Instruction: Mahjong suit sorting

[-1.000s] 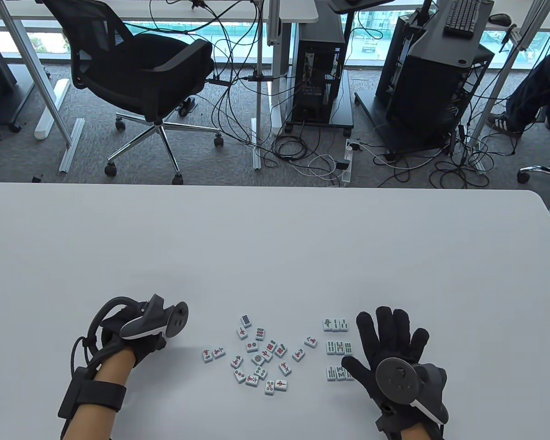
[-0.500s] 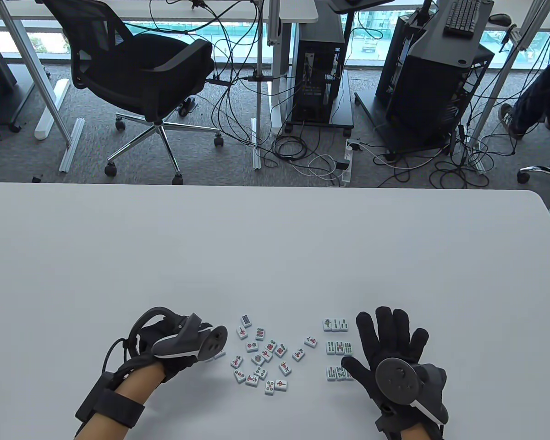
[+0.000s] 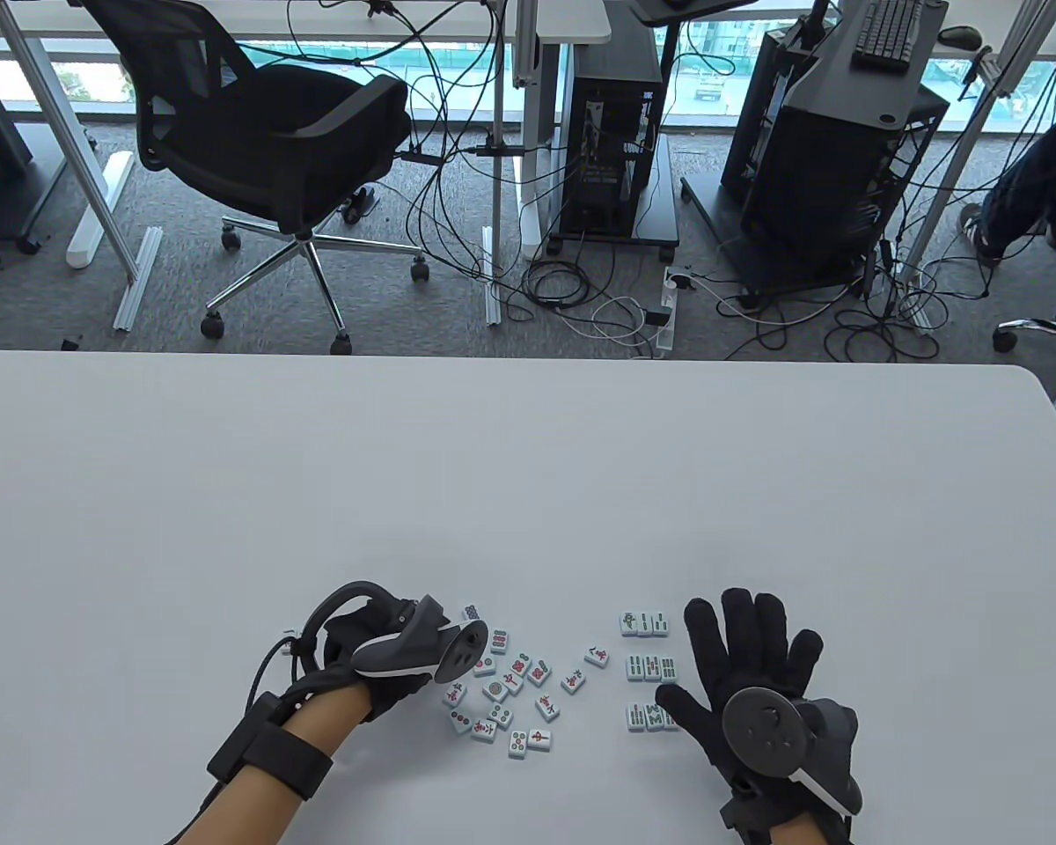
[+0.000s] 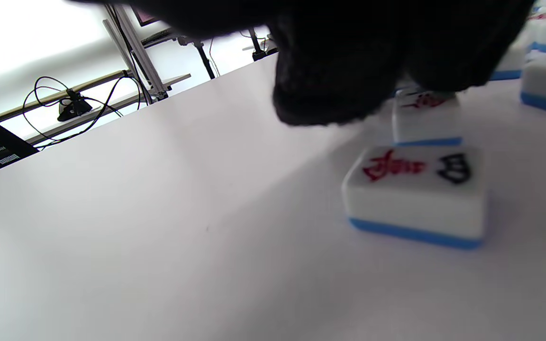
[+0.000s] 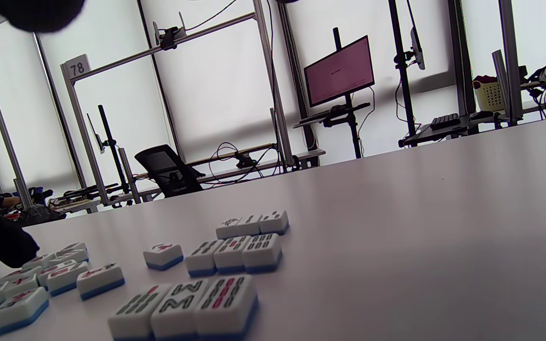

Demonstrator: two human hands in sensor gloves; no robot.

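the left hand [image 3: 387,656] sits at the left edge of the loose tiles [image 3: 506,687] on the desk [image 3: 528,475], fingertips [image 4: 330,90] just over a character tile [image 4: 424,118]; whether it pinches one i cannot tell; the right hand [image 3: 748,669] lies flat, fingers spread, beside the sorted bamboo rows [image 3: 647,669], farther from the pile.

Beyond your table's far edge, a black office chair [image 3: 264,150] stands at eleven o'clock — at one o'clock, computer towers [image 3: 612,150] among tangled floor cables [image 3: 581,299].
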